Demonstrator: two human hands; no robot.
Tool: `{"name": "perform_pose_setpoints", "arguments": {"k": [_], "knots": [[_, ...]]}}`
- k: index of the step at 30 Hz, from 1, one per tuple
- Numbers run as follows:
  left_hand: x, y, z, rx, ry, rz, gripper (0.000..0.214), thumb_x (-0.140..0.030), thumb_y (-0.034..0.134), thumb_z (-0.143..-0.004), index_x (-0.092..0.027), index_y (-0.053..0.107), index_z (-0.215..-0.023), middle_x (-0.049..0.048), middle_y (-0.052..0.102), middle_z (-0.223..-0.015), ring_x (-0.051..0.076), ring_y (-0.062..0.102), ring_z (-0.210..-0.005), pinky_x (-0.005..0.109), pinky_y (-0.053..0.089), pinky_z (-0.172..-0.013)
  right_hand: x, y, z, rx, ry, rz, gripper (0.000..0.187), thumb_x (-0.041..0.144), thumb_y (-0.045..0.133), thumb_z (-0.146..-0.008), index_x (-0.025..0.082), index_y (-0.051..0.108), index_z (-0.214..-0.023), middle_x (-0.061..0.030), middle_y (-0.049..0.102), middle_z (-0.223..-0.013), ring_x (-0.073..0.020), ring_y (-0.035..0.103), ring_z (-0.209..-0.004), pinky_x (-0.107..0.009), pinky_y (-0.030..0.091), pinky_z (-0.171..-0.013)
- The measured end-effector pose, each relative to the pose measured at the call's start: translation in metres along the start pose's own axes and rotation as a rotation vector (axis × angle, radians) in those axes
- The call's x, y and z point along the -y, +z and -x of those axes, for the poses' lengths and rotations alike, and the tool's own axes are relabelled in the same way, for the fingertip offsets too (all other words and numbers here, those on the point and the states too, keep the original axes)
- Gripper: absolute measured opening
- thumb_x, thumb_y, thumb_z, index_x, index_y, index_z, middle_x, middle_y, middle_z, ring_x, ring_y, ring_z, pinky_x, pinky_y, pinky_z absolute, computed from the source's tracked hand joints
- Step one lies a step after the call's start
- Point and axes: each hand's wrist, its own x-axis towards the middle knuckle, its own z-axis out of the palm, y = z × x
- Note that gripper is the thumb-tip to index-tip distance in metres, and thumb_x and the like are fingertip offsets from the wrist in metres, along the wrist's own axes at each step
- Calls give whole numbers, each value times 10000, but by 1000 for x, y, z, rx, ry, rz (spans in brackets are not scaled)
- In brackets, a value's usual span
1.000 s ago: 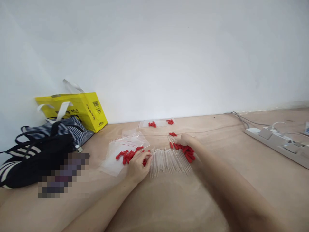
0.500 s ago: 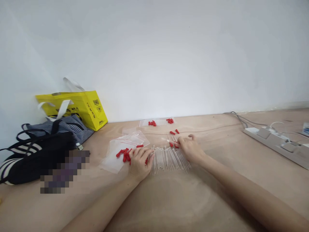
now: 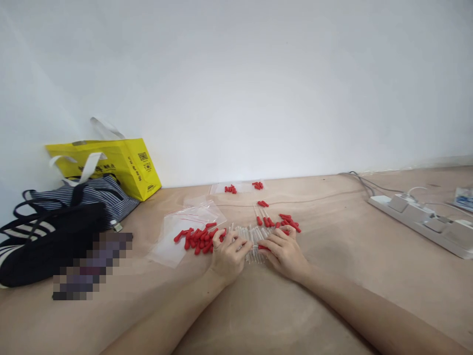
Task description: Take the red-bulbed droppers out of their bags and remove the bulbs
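Note:
My left hand (image 3: 229, 257) is closed in a pinch at the left side of a row of clear glass tubes (image 3: 244, 231). It seems to hold one thin tube, whose end points right. Facing it, my right hand (image 3: 288, 254) pinches a red rubber bulb (image 3: 262, 247) over the same row, the bulb meeting the tube's end. A pile of red rubber bulbs (image 3: 199, 240) lies just left of my left hand, partly on clear plastic bags (image 3: 168, 246). Beyond my right hand are more red bulbs (image 3: 290, 222) and a few droppers (image 3: 266, 222) with bulbs on glass tubes.
Against the wall, a clear bag (image 3: 244, 187) has red-bulbed droppers on it. A yellow bag (image 3: 142, 172), a striped bag (image 3: 121, 197) and a black bag (image 3: 70, 246) stand at left. A white power strip (image 3: 417, 224) with cables lies at right.
My right hand has come from the far right end of the tubes toward my left hand and now pinches a red bulb. My left hand has shifted right, uncovering more of the bulb pile.

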Motion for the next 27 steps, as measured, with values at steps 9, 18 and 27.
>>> {"name": "perform_pose_setpoints", "arguments": {"k": [9,18,27], "knots": [[-2,-3,5,49,-30,55,152,-155,479,-770,-207,594,-686,-29,603,-557,158,506,-678,423,230,-806,-2,4,7,-35,9,-20,149,313,544,-796,214,629,-725,24,601,-564,-120,438,-657,-357,212,-825],[-4,-5,4,80,-83,92,171,-135,482,-754,-207,600,-655,-26,602,-549,159,506,-674,426,225,-798,-2,4,9,-9,25,-29,193,303,503,-820,202,628,-712,11,582,-551,-128,428,-663,-358,218,-808],[-2,-4,5,76,-92,110,159,-130,490,-745,-208,599,-661,-30,610,-563,161,514,-683,427,214,-798,-2,3,10,-17,26,-9,234,295,488,-821,178,574,-638,14,552,-532,-124,403,-637,-359,225,-818]]}}
